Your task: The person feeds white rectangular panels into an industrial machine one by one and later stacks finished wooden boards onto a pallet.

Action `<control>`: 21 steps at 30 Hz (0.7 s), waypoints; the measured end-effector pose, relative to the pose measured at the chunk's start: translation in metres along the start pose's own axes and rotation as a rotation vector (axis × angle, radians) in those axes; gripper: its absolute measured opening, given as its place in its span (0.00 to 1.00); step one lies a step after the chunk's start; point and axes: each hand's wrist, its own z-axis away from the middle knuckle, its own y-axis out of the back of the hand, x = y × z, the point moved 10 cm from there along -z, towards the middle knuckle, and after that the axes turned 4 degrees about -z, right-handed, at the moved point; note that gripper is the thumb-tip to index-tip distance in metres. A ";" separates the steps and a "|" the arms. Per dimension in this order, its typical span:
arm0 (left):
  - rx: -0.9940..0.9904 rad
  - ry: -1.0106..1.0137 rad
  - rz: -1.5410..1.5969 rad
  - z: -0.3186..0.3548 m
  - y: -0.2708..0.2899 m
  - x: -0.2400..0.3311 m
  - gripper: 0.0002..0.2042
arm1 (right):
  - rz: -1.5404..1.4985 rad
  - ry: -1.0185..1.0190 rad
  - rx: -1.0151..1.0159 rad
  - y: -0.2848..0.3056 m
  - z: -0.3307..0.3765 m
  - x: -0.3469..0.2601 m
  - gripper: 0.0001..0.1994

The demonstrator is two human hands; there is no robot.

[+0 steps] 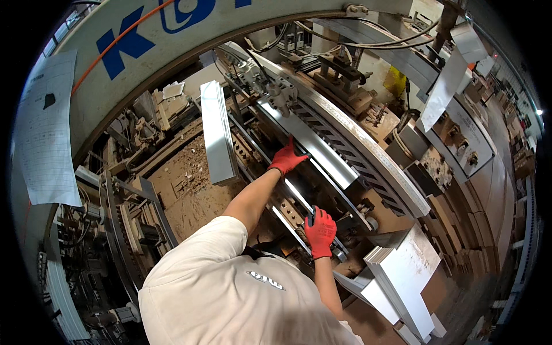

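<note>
My left hand [289, 159], in a red glove with dark fingertips, reaches over the machine's rails. Its fingers are spread, close to a long white board or strip [322, 150] lying along the machine bed. Nearer to me, my right hand [321, 233], gloved in red too, is curled at the end of a narrow bright strip [299, 194]. What its fingers close on, if anything, I cannot make out. Left of my left arm, a stack of long white boards [217, 129] rests over the machine frame.
Another stack of white panels [405, 270] stands at the lower right. A toothed black guide and a pale scale rail [374, 150] run diagonally beyond my hands. Wood chips cover a brown surface [192, 198] at left. A paper sheet [46, 126] hangs from the machine's curved beam [190, 34].
</note>
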 end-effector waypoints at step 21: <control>0.090 -0.020 0.058 0.006 0.012 -0.002 0.57 | 0.058 0.036 0.026 0.001 -0.001 -0.009 0.25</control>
